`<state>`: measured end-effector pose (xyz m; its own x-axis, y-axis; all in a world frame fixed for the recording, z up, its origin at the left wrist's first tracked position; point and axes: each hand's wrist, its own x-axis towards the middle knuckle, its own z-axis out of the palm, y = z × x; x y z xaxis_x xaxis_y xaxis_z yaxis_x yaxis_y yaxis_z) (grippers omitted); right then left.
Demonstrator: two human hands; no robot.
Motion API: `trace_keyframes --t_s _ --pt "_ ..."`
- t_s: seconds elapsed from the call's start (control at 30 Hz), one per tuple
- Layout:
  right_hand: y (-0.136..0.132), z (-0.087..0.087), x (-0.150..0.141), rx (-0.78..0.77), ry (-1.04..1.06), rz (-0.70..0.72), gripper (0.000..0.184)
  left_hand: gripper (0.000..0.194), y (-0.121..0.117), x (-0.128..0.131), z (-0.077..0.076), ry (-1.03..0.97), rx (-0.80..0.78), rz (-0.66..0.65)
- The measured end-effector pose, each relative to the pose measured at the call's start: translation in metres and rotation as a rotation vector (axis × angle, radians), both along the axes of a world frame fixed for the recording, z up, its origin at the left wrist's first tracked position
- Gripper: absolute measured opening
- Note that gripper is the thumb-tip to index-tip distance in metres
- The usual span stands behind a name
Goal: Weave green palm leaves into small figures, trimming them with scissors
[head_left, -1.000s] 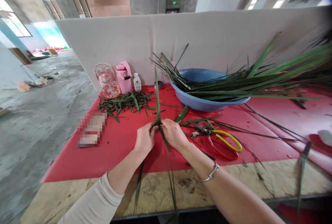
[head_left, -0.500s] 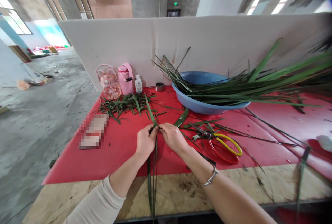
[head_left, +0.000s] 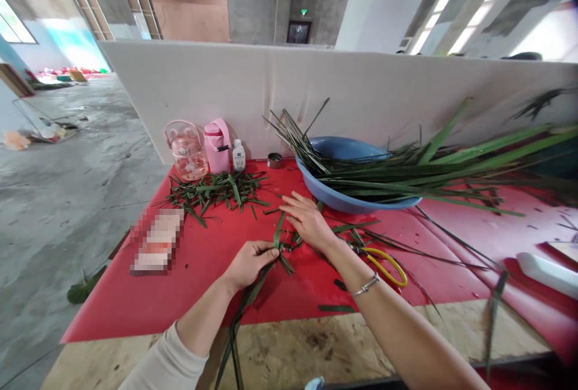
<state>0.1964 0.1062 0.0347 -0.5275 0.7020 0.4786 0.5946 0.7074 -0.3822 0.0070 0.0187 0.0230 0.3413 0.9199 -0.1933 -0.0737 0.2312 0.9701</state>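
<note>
My left hand (head_left: 253, 262) pinches a green leaf strip (head_left: 279, 230) between thumb and fingers, just above the red table cover. Long ends of the leaf hang below the hand over the table's front edge, and a small knotted or folded part shows by the thumb. My right hand (head_left: 307, 220) is open, fingers spread, a little beyond and to the right of the left hand, near the strip's upper end; whether it touches the strip I cannot tell. Scissors with yellow handles (head_left: 387, 266) lie partly hidden behind my right forearm, among loose leaf pieces.
A blue basin (head_left: 352, 200) heaped with long green leaves (head_left: 406, 167) stands at the back right. Cut leaf scraps (head_left: 221, 190) lie before a clear pink bottle (head_left: 188, 155), a pink flask (head_left: 217, 152), a small white bottle (head_left: 239, 156) and a round tin (head_left: 274, 160). A white panel (head_left: 217, 86) rises behind.
My right hand has let go of the leaf and opened, moving up and away. My left hand has moved slightly down and left, still pinching the strip, whose hanging ends now slant left.
</note>
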Motion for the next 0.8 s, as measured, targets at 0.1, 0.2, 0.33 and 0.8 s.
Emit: trace_keyframes --t_s 0.1,0.2,0.33,0.8 --pt "0.007 -0.005 -0.001 -0.092 -0.057 0.004 0.020 0.037 0.000 -0.001 -0.002 -0.014 -0.019 -0.006" --pt "0.004 0.002 -0.010 -0.150 0.008 -0.044 0.021 0.037 0.001 0.000 -0.008 -0.030 -0.018 0.002" --pt "-0.011 0.032 -0.035 -0.154 0.147 -0.108 0.019 0.032 0.004 0.006 -0.017 -0.040 0.087 0.154" --pt "-0.068 0.030 -0.077 -0.350 0.472 -0.333 0.015 0.029 0.007 0.007 -0.018 -0.047 0.271 0.501"
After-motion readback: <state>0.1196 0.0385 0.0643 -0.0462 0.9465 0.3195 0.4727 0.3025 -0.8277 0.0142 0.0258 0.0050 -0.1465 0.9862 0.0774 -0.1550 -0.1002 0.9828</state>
